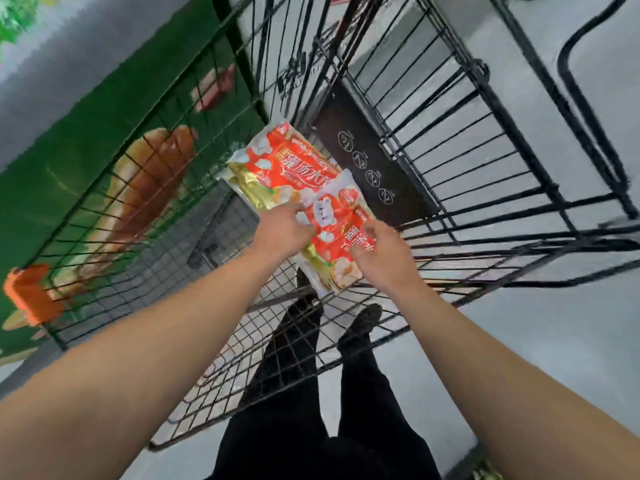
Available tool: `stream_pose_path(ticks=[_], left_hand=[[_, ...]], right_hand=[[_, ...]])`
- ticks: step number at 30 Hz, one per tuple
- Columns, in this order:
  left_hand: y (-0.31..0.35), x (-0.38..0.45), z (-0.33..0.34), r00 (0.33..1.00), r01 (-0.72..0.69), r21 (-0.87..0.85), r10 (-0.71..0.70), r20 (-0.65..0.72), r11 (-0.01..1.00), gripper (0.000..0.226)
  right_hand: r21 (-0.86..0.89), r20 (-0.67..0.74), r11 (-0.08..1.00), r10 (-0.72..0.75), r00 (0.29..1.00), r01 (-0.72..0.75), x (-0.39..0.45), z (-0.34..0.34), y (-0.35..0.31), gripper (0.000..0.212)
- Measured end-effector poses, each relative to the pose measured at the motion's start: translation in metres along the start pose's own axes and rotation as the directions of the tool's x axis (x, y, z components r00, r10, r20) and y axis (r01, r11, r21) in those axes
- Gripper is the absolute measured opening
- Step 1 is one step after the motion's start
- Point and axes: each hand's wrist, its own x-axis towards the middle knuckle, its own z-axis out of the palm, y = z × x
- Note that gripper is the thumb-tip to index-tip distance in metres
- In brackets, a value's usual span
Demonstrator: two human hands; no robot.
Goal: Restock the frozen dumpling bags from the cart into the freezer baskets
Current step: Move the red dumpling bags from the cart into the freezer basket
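Two dumpling bags: the far bag [287,161] is bright red-orange with white dumpling shapes, white lettering and a gold edge. The near bag [341,233] wears the same red, white and gold, plus a pale bear-like figure. The wire cart [450,188] is black, a black panel [367,168] inside carrying small white round icons. The side board [114,161] is deep green with brown and orange shapes. Grey floor [554,334], black trousers [294,375].

Grey floor [554,341], green food-printed panel [86,161]
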Motion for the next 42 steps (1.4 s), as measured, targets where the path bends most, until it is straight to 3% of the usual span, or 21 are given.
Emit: stream_pose_path(ticks=[5,9,12,16,19,23,25,27,29,32,37,39,42], left_hand=[[0.006,0.055,0.028,0.998,-0.043,0.086,0.039,0.042,0.995,0.038],[0.005,0.072,0.041,0.997,-0.013,0.130,0.022,-0.070,0.991,0.043],[0.005,0.080,0.052,0.991,-0.005,0.168,0.028,-0.134,0.986,0.026],[-0.003,0.081,0.052,0.985,-0.139,0.057,0.144,-0.096,0.989,0.014],[-0.035,0.070,0.037,0.991,-0.074,-0.058,0.067,-0.117,0.996,0.014],[-0.081,0.047,0.025,0.974,0.141,-0.184,-0.170,-0.150,0.973,0.025],[-0.088,0.041,0.027,0.953,0.199,-0.302,-0.256,-0.163,0.932,0.028],[-0.089,0.040,0.031,0.937,0.220,-0.429,-0.313,-0.158,0.876,0.029],[-0.085,0.041,0.034,0.941,0.192,-0.478,-0.300,-0.159,0.857,0.029],[-0.072,0.046,0.033,0.958,0.152,-0.404,-0.235,-0.165,0.902,0.034],[-0.055,0.065,0.016,0.967,0.019,-0.263,-0.084,-0.239,0.965,0.044],[-0.053,0.069,0.010,0.964,0.029,-0.255,-0.095,-0.249,0.966,0.047],[-0.053,0.064,0.007,0.953,0.114,-0.402,-0.214,-0.215,0.909,0.041]], right_hand=[[0.014,0.016,0.996,0.083,0.996,-0.083,0.030,0.009,0.016,0.040],[0.034,0.071,0.982,0.181,0.981,-0.183,0.045,0.018,0.022,0.044],[0.060,0.113,0.959,0.267,0.957,-0.275,0.058,0.021,0.026,0.045],[0.130,0.146,0.912,0.371,0.917,-0.389,0.070,0.025,0.035,0.038],[0.191,0.122,0.878,0.423,0.898,-0.439,0.087,0.042,0.056,0.041],[0.365,0.158,0.761,0.517,0.842,-0.536,0.126,0.093,0.110,0.059],[0.448,0.182,0.700,0.537,0.823,-0.556,0.112,0.088,0.073,0.054],[0.538,0.308,0.552,0.574,0.759,-0.636,0.100,0.089,0.052,0.037],[0.605,0.393,0.430,0.572,0.720,-0.671,0.100,0.093,0.053,0.021],[0.645,0.405,0.329,0.618,0.674,-0.690,0.111,0.096,0.065,0.035],[0.664,0.406,0.293,0.631,0.661,-0.688,0.118,0.094,0.072,0.024],[0.688,0.406,0.275,0.620,0.671,-0.672,0.117,0.090,0.072,0.011],[0.739,0.388,0.249,0.601,0.699,-0.625,0.112,0.082,0.067,0.009]])
